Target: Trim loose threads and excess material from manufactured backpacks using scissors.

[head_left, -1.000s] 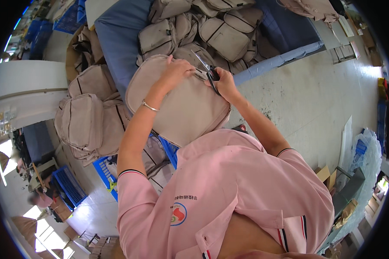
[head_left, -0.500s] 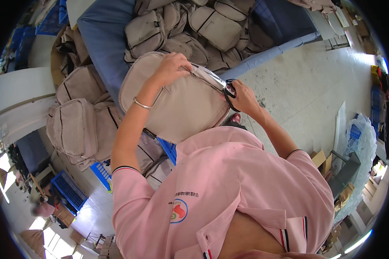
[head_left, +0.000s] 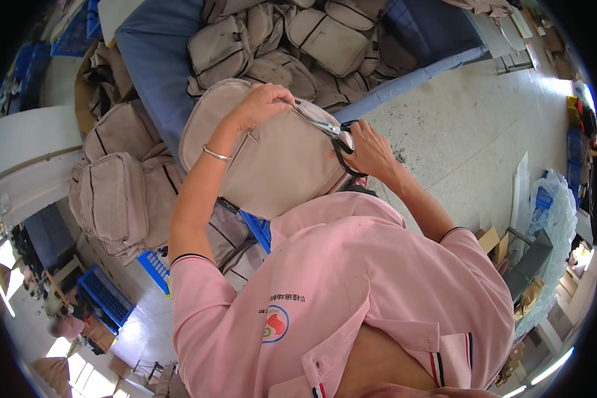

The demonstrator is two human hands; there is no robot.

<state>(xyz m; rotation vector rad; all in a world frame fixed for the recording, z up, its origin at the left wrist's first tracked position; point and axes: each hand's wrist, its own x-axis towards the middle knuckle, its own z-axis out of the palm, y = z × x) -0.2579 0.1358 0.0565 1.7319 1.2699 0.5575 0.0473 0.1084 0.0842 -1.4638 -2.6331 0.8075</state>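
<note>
A beige backpack [head_left: 272,166] lies in front of me, its broad panel facing up. At its upper edge my left hand [head_left: 266,105] is closed, fingertips pinching the seam by the zipper. My right hand [head_left: 370,150] grips the black handles of a pair of scissors [head_left: 331,129] at the bag's right side. Their metal blades point up and left, with the tips close to the left fingertips. Whether a thread lies between the blades is too small to tell.
A large blue padded bin [head_left: 159,63] beyond the bag holds several beige backpacks [head_left: 328,41]. More backpacks [head_left: 116,196] are piled at my left, above a blue crate [head_left: 154,270]. Grey floor [head_left: 444,126] stretches to the right; bubble wrap [head_left: 554,232] lies farther right.
The scissors have turned, their blades now lying across the bag's upper right edge. My right hand has shifted slightly with them, while my left hand stays at the seam.
</note>
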